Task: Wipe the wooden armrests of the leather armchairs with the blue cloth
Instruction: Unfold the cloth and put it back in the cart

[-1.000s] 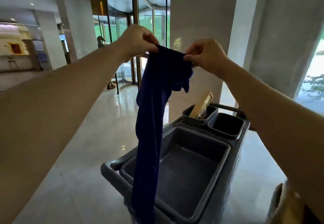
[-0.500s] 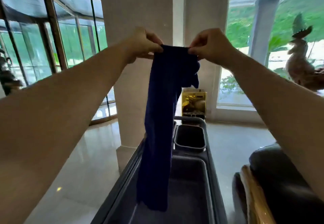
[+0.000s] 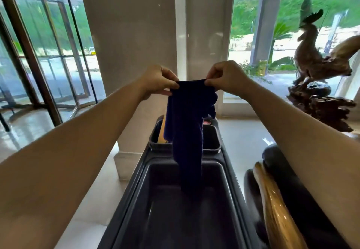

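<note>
Cloth preparation step: left hand (image 3: 157, 80) and right hand (image 3: 227, 77) each pinch a top corner of blue cloth (image 3: 188, 132) hanging above grey cleaning cart (image 3: 229, 163); wooden armrest (image 3: 276, 209), right of cart, unwiped, next needs folding and reach.

No text, label, brand, number or sign could be read anywhere in the view.
</note>
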`<state>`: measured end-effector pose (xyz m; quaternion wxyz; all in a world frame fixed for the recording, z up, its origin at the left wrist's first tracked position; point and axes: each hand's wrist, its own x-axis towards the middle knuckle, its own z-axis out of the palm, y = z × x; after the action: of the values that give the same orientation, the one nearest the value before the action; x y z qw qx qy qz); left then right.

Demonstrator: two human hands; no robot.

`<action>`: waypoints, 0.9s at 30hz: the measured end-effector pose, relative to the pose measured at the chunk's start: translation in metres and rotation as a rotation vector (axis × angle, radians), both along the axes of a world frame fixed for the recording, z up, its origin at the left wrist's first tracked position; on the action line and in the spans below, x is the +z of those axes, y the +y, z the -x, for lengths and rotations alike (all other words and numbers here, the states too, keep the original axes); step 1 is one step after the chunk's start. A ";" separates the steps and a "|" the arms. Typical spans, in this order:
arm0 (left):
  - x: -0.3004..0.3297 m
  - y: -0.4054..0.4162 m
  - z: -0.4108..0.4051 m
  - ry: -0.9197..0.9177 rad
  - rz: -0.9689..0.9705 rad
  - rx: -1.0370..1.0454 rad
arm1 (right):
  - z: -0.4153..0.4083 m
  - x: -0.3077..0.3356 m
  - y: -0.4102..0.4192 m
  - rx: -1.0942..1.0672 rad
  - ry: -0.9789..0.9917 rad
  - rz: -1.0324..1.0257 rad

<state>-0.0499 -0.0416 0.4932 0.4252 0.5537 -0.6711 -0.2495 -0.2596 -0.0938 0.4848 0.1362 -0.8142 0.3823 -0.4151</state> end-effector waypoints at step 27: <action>-0.438 0.005 -0.005 -0.073 -0.695 0.071 | -0.023 -0.426 0.015 -0.046 0.519 -0.843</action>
<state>-0.0452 -0.0365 0.0555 0.1954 0.6969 -0.5411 -0.4282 -0.2362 -0.0788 0.0592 0.3445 -0.7562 0.5562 -0.0107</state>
